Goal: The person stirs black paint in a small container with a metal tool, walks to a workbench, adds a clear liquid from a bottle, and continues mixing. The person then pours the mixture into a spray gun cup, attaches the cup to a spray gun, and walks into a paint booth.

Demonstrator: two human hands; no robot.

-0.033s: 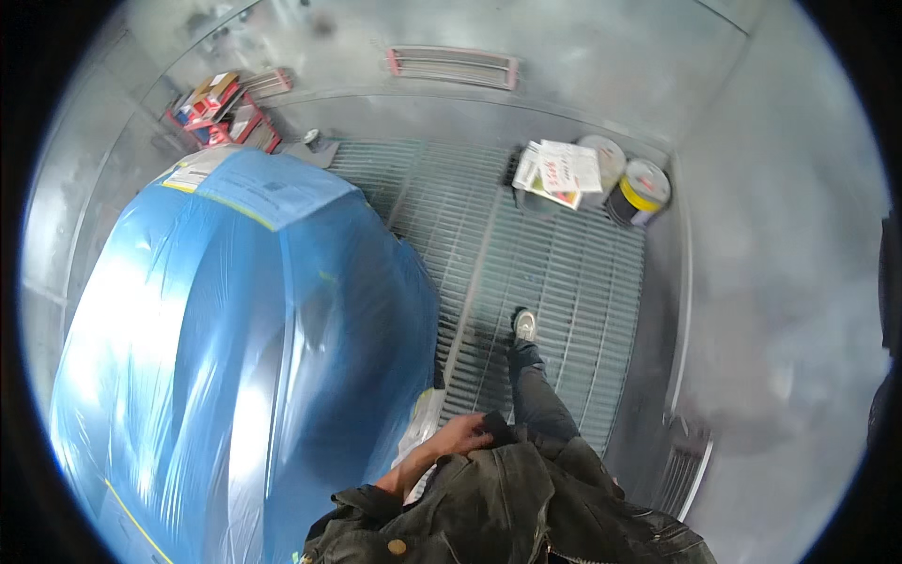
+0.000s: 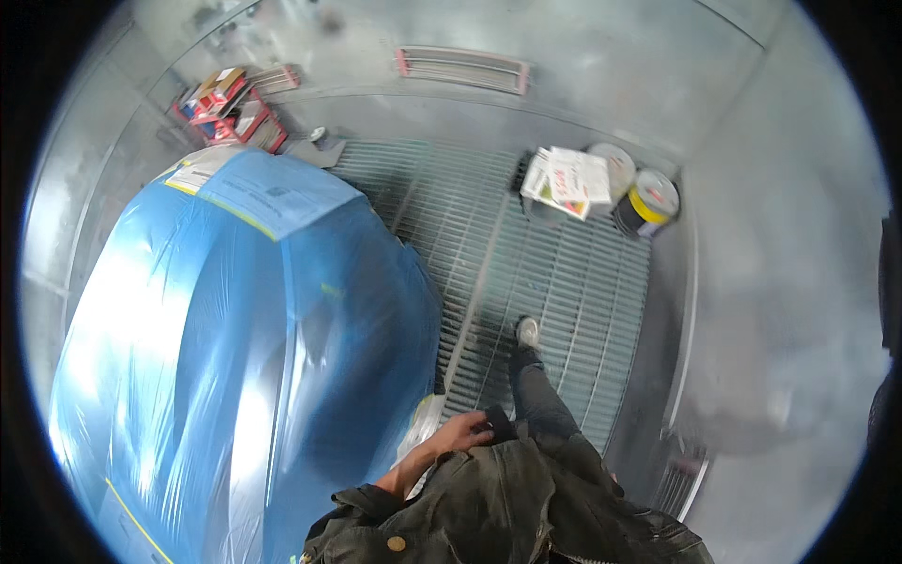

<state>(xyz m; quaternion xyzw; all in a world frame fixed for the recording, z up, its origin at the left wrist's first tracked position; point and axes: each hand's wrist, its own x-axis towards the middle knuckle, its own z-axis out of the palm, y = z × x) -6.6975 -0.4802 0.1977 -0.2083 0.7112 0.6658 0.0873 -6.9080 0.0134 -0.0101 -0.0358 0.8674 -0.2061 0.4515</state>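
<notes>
My left hand (image 2: 460, 433) is at the front of my dark jacket (image 2: 489, 498), its fingers closed around a small dark flat object (image 2: 500, 424) whose kind I cannot make out. On the left, close to that arm, bulges a large rounded form wrapped in blue plastic sheeting (image 2: 225, 320). A lighter blue sheet (image 2: 282, 193) edged with yellow tape lies over its far end. Pale clear plastic (image 2: 423, 423) shows between the wrapped form and my left forearm. My right hand is out of sight, apparently behind the jacket.
Metal grating (image 2: 554, 273) covers the floor under my shoe (image 2: 527, 331). Papers (image 2: 573, 179) lie on a container at the far right, beside a black-and-yellow drum (image 2: 645, 202). A red rack (image 2: 230, 108) piled with boxes stands far left. Grey walls (image 2: 770, 282) enclose the space.
The view has shifted slightly, so the drum, papers and rack appear a little further right. My left hand keeps its hold on the dark object.
</notes>
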